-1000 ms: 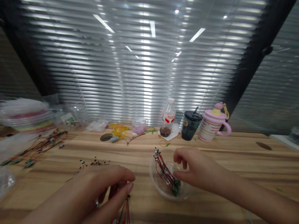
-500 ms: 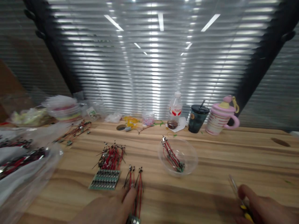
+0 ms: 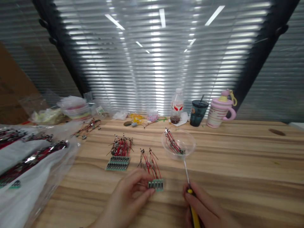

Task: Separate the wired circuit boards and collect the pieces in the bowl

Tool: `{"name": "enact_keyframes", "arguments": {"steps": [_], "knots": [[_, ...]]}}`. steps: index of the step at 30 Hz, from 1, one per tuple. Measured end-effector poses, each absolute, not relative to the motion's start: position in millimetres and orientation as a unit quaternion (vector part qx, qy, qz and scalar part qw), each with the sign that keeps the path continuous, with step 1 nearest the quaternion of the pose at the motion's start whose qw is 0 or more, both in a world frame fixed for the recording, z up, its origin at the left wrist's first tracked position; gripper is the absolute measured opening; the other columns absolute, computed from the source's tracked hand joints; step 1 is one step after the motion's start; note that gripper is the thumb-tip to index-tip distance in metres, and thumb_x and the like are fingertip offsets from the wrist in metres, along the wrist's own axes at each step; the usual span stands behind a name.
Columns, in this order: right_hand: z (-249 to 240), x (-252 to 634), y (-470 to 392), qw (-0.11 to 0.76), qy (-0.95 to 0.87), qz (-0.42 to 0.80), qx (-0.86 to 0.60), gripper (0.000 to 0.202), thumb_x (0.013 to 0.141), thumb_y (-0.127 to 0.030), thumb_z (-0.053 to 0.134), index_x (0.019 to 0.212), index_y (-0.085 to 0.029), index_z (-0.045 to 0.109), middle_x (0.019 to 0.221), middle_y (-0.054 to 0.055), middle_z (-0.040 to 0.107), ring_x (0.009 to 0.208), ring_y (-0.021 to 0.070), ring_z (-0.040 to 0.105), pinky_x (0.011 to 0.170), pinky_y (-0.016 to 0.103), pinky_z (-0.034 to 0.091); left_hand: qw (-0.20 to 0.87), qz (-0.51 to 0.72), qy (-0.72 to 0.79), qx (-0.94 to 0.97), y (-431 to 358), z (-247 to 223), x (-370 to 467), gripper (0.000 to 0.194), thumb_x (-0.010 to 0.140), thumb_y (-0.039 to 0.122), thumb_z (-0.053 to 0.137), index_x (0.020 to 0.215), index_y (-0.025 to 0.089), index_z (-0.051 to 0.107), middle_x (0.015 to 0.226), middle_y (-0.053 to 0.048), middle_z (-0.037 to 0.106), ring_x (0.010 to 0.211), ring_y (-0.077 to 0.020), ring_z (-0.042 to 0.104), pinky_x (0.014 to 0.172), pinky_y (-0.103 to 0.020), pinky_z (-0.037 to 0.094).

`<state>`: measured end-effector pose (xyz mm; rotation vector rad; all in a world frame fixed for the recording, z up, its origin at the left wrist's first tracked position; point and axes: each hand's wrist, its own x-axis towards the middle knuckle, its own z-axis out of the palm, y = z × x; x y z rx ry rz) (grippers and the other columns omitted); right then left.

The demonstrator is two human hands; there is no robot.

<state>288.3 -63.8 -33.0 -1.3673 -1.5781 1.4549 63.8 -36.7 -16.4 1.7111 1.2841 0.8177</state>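
Observation:
My left hand (image 3: 130, 193) pinches the left end of a small green circuit board strip (image 3: 158, 185), whose red and black wires (image 3: 154, 164) fan out away from me. My right hand (image 3: 201, 202) grips a screwdriver (image 3: 194, 215) with a yellow and black handle; its thin shaft points forward, the tip near the rim of a clear round bowl (image 3: 191, 147). Inside the bowl lies a bundle of red-wired parts (image 3: 174, 142). Left of my left hand's strip, two rows of green boards (image 3: 117, 166) rest on the wooden table with their wires bunched behind them.
Plastic bags of wired parts (image 3: 47, 164) cover the left side. Along the back stand stacked plastic lids (image 3: 74, 109), a bottle (image 3: 177, 107), a dark cup with a straw (image 3: 198, 113) and a pink mug (image 3: 218, 112). Loose wired parts (image 3: 89, 126) lie at the back left.
The camera view has shifted. My left hand has moved from the wires to the board strip, which is now more fully in view. My right hand has brought the screwdriver leftward, near the bowl.

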Motion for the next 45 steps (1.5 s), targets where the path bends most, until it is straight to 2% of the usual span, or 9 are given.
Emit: {"name": "enact_keyframes", "arguments": {"steps": [2,5,12,17,20,24,31,38,45], "knots": [[-31.7,264.4,-53.2,0.296,-0.573,0.577,-0.501,0.032,0.087,-0.048,0.035,0.092,-0.019,0.049,0.058,-0.002,0.047,0.048,0.0126,0.046,0.041,0.021,0.035,0.408,0.366,0.486,0.681,-41.2,-23.0,65.4,0.013,0.076,0.022,0.06,0.088,0.019,0.062,0.094,-0.005,0.059,0.086,-0.0145,0.062,0.074,-0.022,0.054],[-38.7,243.6,-40.2,0.372,-0.57,0.578,-0.451,0.028,0.079,-0.044,0.055,0.083,-0.018,0.046,0.067,-0.002,0.046,0.059,0.0098,0.043,0.051,0.019,0.037,0.413,0.404,0.465,0.671,-46.9,-33.5,67.5,0.015,0.072,0.02,0.066,0.087,0.02,0.061,0.091,-0.003,0.06,0.079,-0.0123,0.063,0.07,-0.019,0.055],[-47.5,241.1,-38.9,0.412,-0.481,0.618,-0.466,0.03,0.071,-0.032,0.07,0.076,-0.018,0.043,0.064,-0.005,0.045,0.061,0.0088,0.043,0.056,0.019,0.036,0.654,0.444,0.465,0.398,-47.6,-31.0,65.8,0.039,0.063,0.018,0.075,0.062,0.017,0.037,0.06,0.007,0.054,0.059,-0.0065,0.059,0.057,-0.015,0.05],[-44.0,241.6,-47.3,0.373,-0.511,0.642,-0.432,0.034,0.066,-0.033,0.074,0.076,-0.018,0.045,0.064,-0.005,0.048,0.059,0.0079,0.044,0.053,0.017,0.036,0.758,0.289,0.436,0.389,-50.7,-20.2,66.4,0.019,0.067,0.028,0.072,0.082,0.017,0.064,0.077,-0.002,0.068,0.073,-0.0147,0.065,0.071,-0.024,0.053],[-48.9,244.4,-49.9,0.345,-0.589,0.574,-0.453,0.027,0.078,-0.034,0.062,0.098,-0.019,0.052,0.082,0.002,0.058,0.072,0.0127,0.054,0.062,0.021,0.045,0.715,0.333,0.445,0.424,-50.9,-20.9,67.2,0.013,0.072,0.029,0.067,0.08,0.019,0.069,0.081,-0.002,0.071,0.081,-0.0145,0.066,0.082,-0.023,0.051],[-49.8,250.9,-49.2,0.343,-0.714,0.396,-0.465,0.043,0.091,-0.027,0.04,0.133,-0.021,0.033,0.125,0.012,0.047,0.113,0.0192,0.047,0.091,0.031,0.043,0.599,0.395,0.557,0.418,-37.3,-20.5,60.9,0.012,0.066,0.025,0.072,0.072,0.016,0.067,0.07,-0.001,0.071,0.067,-0.0108,0.064,0.064,-0.015,0.051],[-32.5,262.3,-55.7,0.272,-0.81,0.309,-0.418,0.038,0.09,-0.015,0.038,0.126,-0.022,0.045,0.097,0.007,0.054,0.09,0.0128,0.055,0.08,0.021,0.048,0.528,0.445,0.584,0.426,-20.3,-13.3,56.8,0.011,0.062,0.017,0.074,0.067,0.013,0.066,0.045,0.006,0.057,0.043,-0.0042,0.048,0.043,-0.011,0.037],[-44.8,270.9,-72.4,0.292,-0.826,0.246,-0.415,0.038,0.087,-0.013,0.042,0.124,-0.019,0.045,0.091,0.009,0.052,0.082,0.0153,0.056,0.072,0.024,0.05,0.532,0.442,0.567,0.448,-27.0,-20.8,62.6,0.016,0.061,0.02,0.074,0.056,0.012,0.061,0.05,0.002,0.063,0.048,-0.0066,0.054,0.047,-0.013,0.041],[-43.0,266.8,-73.7,0.29,-0.815,0.277,-0.419,0.033,0.087,-0.014,0.041,0.119,-0.016,0.05,0.089,0.008,0.051,0.081,0.0158,0.054,0.071,0.027,0.048,0.513,0.437,0.557,0.485,-27.4,-28.2,61.7,0.013,0.064,0.022,0.072,0.065,0.012,0.064,0.061,0.0,0.067,0.057,-0.0103,0.06,0.055,-0.017,0.047]]}}
